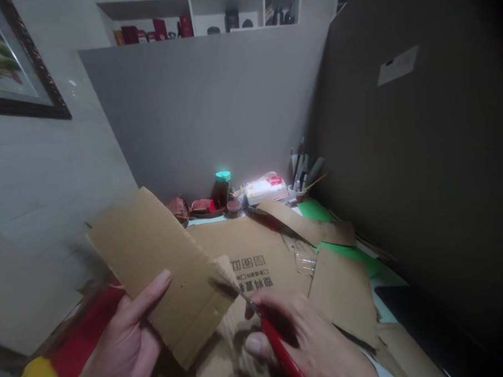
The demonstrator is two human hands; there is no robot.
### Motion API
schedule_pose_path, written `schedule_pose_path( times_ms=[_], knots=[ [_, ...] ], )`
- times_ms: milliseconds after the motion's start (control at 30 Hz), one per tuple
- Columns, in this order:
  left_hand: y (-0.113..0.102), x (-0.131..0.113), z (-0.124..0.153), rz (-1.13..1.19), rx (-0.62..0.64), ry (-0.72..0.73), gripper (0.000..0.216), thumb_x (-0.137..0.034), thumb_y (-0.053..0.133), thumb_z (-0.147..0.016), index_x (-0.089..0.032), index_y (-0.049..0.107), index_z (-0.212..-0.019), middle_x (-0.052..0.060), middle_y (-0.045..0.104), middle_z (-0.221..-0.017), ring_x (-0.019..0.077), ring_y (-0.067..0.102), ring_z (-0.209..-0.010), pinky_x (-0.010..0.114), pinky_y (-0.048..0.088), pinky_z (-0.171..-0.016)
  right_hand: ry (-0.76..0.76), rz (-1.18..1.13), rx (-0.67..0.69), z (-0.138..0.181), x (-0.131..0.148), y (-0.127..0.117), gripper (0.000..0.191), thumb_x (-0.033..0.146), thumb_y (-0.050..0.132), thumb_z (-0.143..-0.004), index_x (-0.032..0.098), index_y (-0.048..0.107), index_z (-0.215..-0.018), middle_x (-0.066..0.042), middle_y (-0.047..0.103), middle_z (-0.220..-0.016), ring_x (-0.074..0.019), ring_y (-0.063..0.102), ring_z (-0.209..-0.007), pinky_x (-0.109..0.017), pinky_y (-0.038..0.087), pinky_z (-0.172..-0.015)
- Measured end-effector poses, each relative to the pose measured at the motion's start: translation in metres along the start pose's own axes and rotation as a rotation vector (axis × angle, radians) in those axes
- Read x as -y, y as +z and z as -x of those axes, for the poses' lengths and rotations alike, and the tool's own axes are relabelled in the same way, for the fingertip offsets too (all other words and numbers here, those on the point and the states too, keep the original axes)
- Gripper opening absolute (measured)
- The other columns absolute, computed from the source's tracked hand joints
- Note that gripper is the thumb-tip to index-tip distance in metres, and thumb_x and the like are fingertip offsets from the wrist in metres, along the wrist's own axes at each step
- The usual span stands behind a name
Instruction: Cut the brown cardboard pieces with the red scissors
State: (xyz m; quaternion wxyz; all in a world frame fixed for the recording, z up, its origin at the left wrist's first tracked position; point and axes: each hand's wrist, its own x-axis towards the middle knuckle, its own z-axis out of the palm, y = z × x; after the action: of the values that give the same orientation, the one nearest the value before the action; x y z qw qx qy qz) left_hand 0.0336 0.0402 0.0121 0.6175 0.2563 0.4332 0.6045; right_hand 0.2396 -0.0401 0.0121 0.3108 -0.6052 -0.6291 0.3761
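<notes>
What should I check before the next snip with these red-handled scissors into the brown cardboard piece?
1. Left hand grips the brown cardboard piece: ok.
2. Right hand holds the red-handled scissors: ok.
3. Blade tips meet the cardboard's edge: ok.
4. Left thumb away from the blades: ok.
5. Cut line marked: cannot tell.
6. Desk underneath free of clutter, printed cardboard sheet lies there: not ok.

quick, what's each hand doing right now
Left hand: closed on the cardboard piece.
Right hand: closed on the red-handled scissors, blades at the cardboard's edge.
</notes>
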Motion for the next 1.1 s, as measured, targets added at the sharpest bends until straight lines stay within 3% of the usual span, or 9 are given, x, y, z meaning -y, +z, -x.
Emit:
schedule_pose_path(
  times_ms=[133,367,600,733,900,1000,1100],
  knots=[
    [0.000,0.002,-0.001,0.006,0.008,0.028,0.046,-0.009,0.071,-0.071,-0.020,0.066,-0.115,0.005,0.074,-0.103,0.0235,0.069,-0.095,0.032,0.058,-0.083,-0.044,0.054,-0.010,0.000,-0.005,0.001,0.051,0.067,0.051,-0.080,0.023,0.067,-0.102,-0.008,0.066,-0.089,-0.0301,0.055,-0.094,-0.045,0.044,-0.082],
    [-0.002,0.007,-0.002,0.004,0.044,0.005,0.045,-0.008,0.068,-0.072,-0.018,0.065,-0.117,0.009,0.073,-0.110,0.0280,0.065,-0.105,0.038,0.056,-0.088,-0.125,0.164,-0.053,0.003,-0.003,0.003,0.043,0.057,0.045,-0.087,0.020,0.067,-0.091,-0.008,0.067,-0.082,-0.0261,0.059,-0.082,-0.038,0.046,-0.072],
    [0.003,0.007,-0.002,-0.017,-0.004,-0.018,0.031,-0.009,0.066,-0.073,-0.014,0.070,-0.103,0.009,0.076,-0.093,0.0276,0.071,-0.089,0.042,0.058,-0.083,-0.129,0.283,-0.107,0.006,-0.003,0.008,0.031,0.042,0.048,-0.091,0.019,0.066,-0.081,-0.006,0.067,-0.076,-0.0216,0.061,-0.074,-0.032,0.044,-0.067],
    [0.002,0.011,-0.004,-0.021,-0.002,-0.019,0.032,-0.010,0.067,-0.073,-0.013,0.069,-0.105,0.010,0.075,-0.098,0.0286,0.069,-0.096,0.040,0.057,-0.084,-0.059,0.173,-0.038,0.004,-0.005,0.007,0.033,0.052,0.054,-0.086,0.021,0.065,-0.083,-0.005,0.065,-0.079,-0.0231,0.059,-0.080,-0.034,0.043,-0.071],
    [-0.003,0.016,-0.003,-0.037,0.049,-0.056,0.044,-0.017,0.072,-0.071,-0.020,0.067,-0.115,0.008,0.073,-0.109,0.0301,0.066,-0.102,0.040,0.057,-0.085,-0.012,0.063,-0.037,0.003,-0.003,0.002,0.048,0.062,0.054,-0.080,0.021,0.067,-0.102,-0.009,0.064,-0.090,-0.0285,0.054,-0.093,-0.044,0.041,-0.083],
    [-0.004,0.016,-0.002,-0.025,0.053,-0.059,0.046,-0.016,0.071,-0.071,-0.022,0.066,-0.117,0.007,0.071,-0.113,0.0299,0.065,-0.105,0.039,0.057,-0.086,0.056,0.053,-0.053,0.003,-0.003,0.000,0.049,0.064,0.059,-0.075,0.023,0.068,-0.099,-0.008,0.061,-0.087,-0.0288,0.055,-0.093,-0.041,0.043,-0.079],
    [-0.003,0.016,-0.001,-0.015,0.060,-0.053,0.048,-0.015,0.071,-0.071,-0.022,0.065,-0.119,0.007,0.071,-0.115,0.0301,0.063,-0.109,0.039,0.057,-0.086,0.000,0.073,-0.044,0.001,-0.003,0.000,0.042,0.062,0.060,-0.078,0.021,0.068,-0.087,-0.005,0.061,-0.082,-0.0244,0.057,-0.085,-0.034,0.043,-0.075]
  ],
)
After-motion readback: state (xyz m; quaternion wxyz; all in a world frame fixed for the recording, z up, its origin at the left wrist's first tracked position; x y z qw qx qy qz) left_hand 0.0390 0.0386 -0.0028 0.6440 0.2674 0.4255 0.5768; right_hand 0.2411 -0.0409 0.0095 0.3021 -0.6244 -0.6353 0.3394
